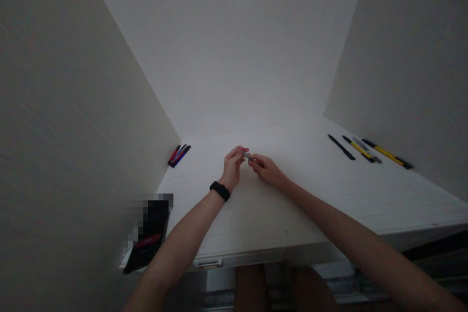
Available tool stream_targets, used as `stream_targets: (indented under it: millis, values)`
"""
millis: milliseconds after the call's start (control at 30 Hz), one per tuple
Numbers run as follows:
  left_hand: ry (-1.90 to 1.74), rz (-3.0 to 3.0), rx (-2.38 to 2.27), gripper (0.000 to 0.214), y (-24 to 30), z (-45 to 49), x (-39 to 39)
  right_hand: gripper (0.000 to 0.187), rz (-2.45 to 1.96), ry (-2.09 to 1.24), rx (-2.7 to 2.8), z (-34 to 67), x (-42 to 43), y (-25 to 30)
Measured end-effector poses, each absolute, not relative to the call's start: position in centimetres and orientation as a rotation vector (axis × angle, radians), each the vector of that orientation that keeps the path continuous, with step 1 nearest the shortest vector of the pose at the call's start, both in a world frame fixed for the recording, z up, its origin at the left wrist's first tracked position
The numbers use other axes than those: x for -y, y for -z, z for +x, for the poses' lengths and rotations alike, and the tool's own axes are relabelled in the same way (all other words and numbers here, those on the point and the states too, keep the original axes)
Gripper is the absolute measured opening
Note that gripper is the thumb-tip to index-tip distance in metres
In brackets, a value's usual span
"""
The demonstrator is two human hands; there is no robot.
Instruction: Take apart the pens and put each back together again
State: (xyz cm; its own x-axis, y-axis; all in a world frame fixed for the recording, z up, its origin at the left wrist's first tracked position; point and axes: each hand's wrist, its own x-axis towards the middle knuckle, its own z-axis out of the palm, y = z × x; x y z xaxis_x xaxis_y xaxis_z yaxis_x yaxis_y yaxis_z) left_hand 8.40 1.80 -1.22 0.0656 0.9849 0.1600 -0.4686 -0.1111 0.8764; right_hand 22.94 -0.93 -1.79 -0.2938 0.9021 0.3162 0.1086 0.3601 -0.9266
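Over the middle of a white desk (278,204) my two hands meet on one small grey pen (247,156). My left hand (233,165), with a black band on its wrist, is closed with its fingertips pinching one end of the pen. My right hand (266,168) is closed on the other end, fingers curled. The pen's middle shows between the fingertips, and the rest is hidden inside the hands.
Red, blue and black pens (179,155) lie at the back left by the wall. Several black and yellow pens (369,150) lie at the back right. A black device (148,243) sits at the desk's front left corner. Walls close in both sides.
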Motion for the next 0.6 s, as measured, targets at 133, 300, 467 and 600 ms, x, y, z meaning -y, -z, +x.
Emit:
stream_targets:
  millis: [133,300,467,600]
  values:
    - [-1.457,0.965,-0.774,0.027,1.3,8.5,-2.0,0.031,-0.983,-0.768,1.705,22.9,0.6,2.0]
    - [-1.426,0.960,-0.693,0.033,1.6,8.5,-2.1,0.045,-0.998,-0.831,1.690,23.0,-0.1,2.4]
    - [-1.494,0.945,-0.700,0.022,1.9,8.5,-2.5,0.027,-1.042,-0.783,1.650,23.1,-0.2,2.7]
    - [-1.539,0.951,-0.660,0.024,2.0,8.6,-2.5,0.026,-1.048,-0.796,1.655,23.2,0.0,2.5]
